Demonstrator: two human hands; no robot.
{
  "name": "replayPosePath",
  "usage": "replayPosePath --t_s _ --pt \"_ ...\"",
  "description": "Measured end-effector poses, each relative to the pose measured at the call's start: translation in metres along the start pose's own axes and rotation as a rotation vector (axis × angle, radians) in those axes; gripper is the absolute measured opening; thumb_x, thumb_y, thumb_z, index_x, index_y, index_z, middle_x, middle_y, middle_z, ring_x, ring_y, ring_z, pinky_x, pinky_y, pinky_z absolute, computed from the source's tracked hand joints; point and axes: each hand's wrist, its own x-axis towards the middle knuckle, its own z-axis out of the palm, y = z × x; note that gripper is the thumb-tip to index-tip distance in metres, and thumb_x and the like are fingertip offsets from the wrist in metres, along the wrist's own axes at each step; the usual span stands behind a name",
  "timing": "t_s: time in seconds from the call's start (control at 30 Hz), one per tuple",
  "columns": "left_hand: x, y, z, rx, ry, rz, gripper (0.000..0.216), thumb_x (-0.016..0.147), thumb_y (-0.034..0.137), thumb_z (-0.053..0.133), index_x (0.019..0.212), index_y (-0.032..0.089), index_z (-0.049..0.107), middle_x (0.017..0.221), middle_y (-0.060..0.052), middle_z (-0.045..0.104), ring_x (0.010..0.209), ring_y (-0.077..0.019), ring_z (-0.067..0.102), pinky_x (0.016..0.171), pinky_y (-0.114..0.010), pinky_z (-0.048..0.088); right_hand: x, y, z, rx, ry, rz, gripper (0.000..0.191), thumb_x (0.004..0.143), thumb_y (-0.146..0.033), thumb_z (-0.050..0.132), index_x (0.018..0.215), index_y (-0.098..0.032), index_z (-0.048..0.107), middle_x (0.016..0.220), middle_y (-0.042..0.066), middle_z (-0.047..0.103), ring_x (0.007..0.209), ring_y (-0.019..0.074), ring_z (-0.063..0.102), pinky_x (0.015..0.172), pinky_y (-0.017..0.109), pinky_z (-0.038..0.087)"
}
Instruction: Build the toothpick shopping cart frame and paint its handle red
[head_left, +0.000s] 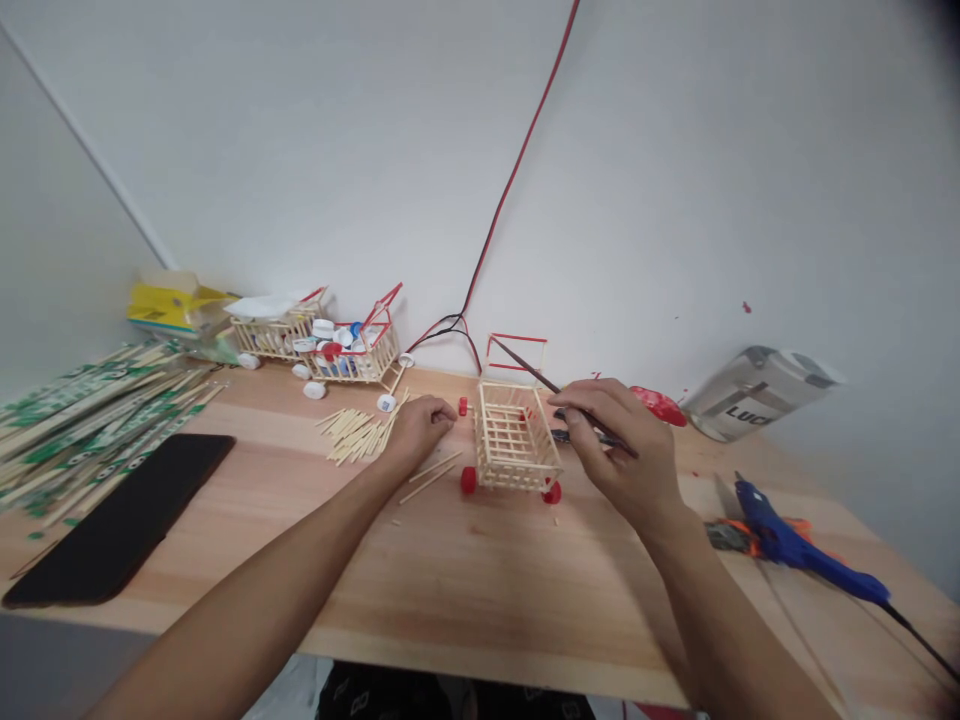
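Observation:
A small cart (514, 440) built of thin wooden sticks, with red wheels and a red-edged handle frame, stands on the wooden table (480, 590). My right hand (619, 445) is just right of it, fingers pinched on a thin dark paintbrush (525, 367) whose tip reaches the cart's red frame. My left hand (420, 428) rests on the table left of the cart with fingers curled, beside a pile of loose sticks (356, 432); what it holds, if anything, I cannot make out.
Two more stick carts (330, 345) holding bottle caps stand at the back left. Wrapped chopsticks (82, 420) and a black phone (120, 520) lie at the left. A blue glue gun (795, 545), a red paint lid (660, 405) and a silver packet (757, 390) sit at the right.

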Motion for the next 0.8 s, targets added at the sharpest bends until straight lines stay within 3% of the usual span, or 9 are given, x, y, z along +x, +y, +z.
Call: replayPosePath --t_s 0.33,0.8 --pt "0.000 0.001 0.000 0.006 -0.013 0.006 0.015 0.072 0.007 0.062 0.077 0.016 0.073 0.079 -0.002 0.070 0.073 -0.0156 0.061 0.068 -0.026 0.043 -0.010 0.000 -0.005 0.028 -0.059 -0.013 0.024 0.084 -0.007 0.054 0.099 -0.024 0.066 0.094 0.005 0.067 0.091 0.0196 0.063 0.079 0.034 0.049" --pt "0.000 -0.001 0.002 -0.023 -0.011 -0.006 0.017 0.071 0.004 0.062 0.076 0.015 0.073 0.078 -0.002 0.070 0.075 -0.0156 0.062 0.069 -0.025 0.044 0.020 -0.013 -0.002 -0.001 -0.010 0.090 0.015 0.088 -0.013 0.055 0.092 -0.021 0.067 0.088 0.003 0.069 0.082 0.0157 0.064 0.072 0.029 0.050"
